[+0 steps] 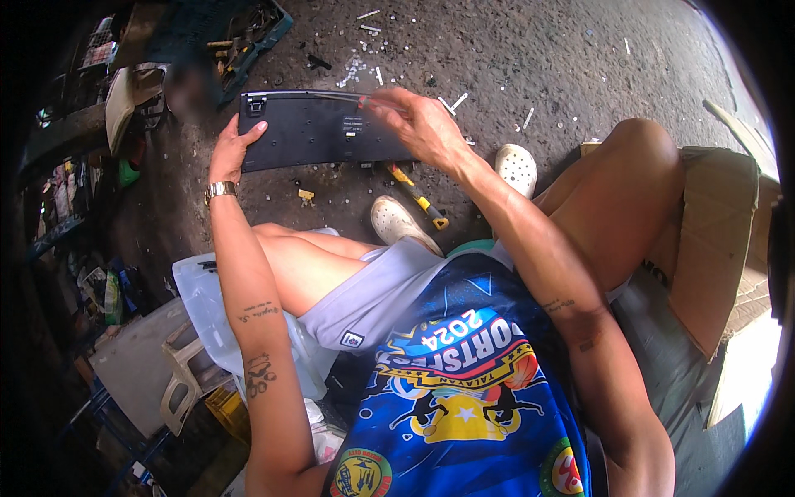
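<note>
Blue plastic crate (263, 45), with loose items inside, stands at upper left; below it, a translucent plastic bin (201, 306) sits beside the left leg. Farther right, a small yellowish piece (306, 195) lies on the dark, gritty floor (497, 50), then a yellow-and-black handle (420, 199), its upper end hidden behind the raised panel, between two white perforated clogs (516, 168). Brown cardboard (714, 240) flanks the right leg. Small white fragments (356, 73) scatter beyond the panel. Left hand (228, 151): clamped on the panel's left end, thumb on its face. Black, flat, rectangular panel (306, 137): held above the floor between both hands, with a hinged foot at upper left, small recesses and a pale-printed label. Right hand (421, 128): fingers drawn together around a thin grey shaft (335, 97) with a red part, obscuring the panel's upper right corner.
</note>
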{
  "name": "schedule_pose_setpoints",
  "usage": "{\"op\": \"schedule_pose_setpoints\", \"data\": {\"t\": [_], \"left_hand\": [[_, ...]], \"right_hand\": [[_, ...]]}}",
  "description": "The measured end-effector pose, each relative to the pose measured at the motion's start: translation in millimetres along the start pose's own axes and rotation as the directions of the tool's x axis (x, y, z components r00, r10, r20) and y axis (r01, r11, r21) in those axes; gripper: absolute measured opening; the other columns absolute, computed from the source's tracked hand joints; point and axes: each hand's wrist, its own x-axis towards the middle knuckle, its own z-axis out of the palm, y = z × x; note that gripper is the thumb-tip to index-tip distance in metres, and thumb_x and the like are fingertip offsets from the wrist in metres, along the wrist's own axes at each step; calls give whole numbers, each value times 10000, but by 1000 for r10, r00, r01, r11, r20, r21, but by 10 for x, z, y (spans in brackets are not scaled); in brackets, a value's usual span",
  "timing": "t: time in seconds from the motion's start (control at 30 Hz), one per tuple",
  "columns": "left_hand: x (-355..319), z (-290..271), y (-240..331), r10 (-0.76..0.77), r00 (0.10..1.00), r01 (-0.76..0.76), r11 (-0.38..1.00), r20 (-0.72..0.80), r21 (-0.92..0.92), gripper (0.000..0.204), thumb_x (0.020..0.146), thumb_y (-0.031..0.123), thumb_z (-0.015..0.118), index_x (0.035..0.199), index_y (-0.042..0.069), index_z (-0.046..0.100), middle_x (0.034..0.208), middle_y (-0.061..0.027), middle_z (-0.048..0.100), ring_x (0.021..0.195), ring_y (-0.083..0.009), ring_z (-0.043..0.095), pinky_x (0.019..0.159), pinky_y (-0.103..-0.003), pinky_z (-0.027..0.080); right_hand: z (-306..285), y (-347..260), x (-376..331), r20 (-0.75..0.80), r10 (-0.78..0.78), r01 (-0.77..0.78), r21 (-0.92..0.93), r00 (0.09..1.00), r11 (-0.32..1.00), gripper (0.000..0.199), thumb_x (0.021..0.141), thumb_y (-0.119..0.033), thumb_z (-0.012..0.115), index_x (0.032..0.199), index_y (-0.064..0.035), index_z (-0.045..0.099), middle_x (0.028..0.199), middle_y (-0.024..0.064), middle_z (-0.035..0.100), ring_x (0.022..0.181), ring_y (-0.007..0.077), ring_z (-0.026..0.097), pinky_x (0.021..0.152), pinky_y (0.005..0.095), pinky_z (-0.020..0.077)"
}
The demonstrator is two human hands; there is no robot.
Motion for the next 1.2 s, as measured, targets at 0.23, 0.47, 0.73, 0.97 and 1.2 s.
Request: {"op": "schedule_pose_setpoints", "data": {"t": [0.23,0.47,0.73,0.97,1.2], "left_hand": [[-109,142,156,25,1000,-26,996,7,85,597,920,185,809,1412,-22,543,1270,-112,690,1110,-172,661,1005,-305,500],[-270,287,318,47,999,-45,995,-24,89,532,909,171,813,1351,-17,586,1221,-104,712,1070,-160,672,963,-305,524],[-410,452,446,121,993,-119,983,-9,141,795,913,200,805,1524,-97,392,1355,-176,637,1180,-196,634,1046,-311,477],[-422,536,492,138,990,-139,982,16,131,931,902,229,816,1552,-162,277,1532,-269,473,1370,-246,513,1167,-326,365],[-477,597,485,207,975,-194,969,-77,152,693,948,107,757,1496,-111,394,1292,-179,676,1096,-178,684,947,-298,553]], "right_hand": [[-49,-61,21,-11,1,-1,37,1000,999,341,1031,-274,618,1313,-95,686,1162,166,757,1112,337,719,969,426,544],[-54,-84,27,-26,2,-3,-22,1000,1000,367,1031,-300,607,1323,-91,681,1158,157,758,1091,323,725,962,410,546],[-336,-350,61,259,519,-570,521,815,635,309,1059,-315,553,1223,-117,726,708,-21,518,466,32,303,403,220,219],[-359,-449,44,535,460,-697,630,709,342,279,1086,-272,486,1151,-64,660,704,-34,465,476,19,248,406,212,162],[-322,-324,46,8,-184,154,-581,983,799,338,1024,-348,595,1287,-149,670,971,219,754,914,378,750,823,447,595]]}}
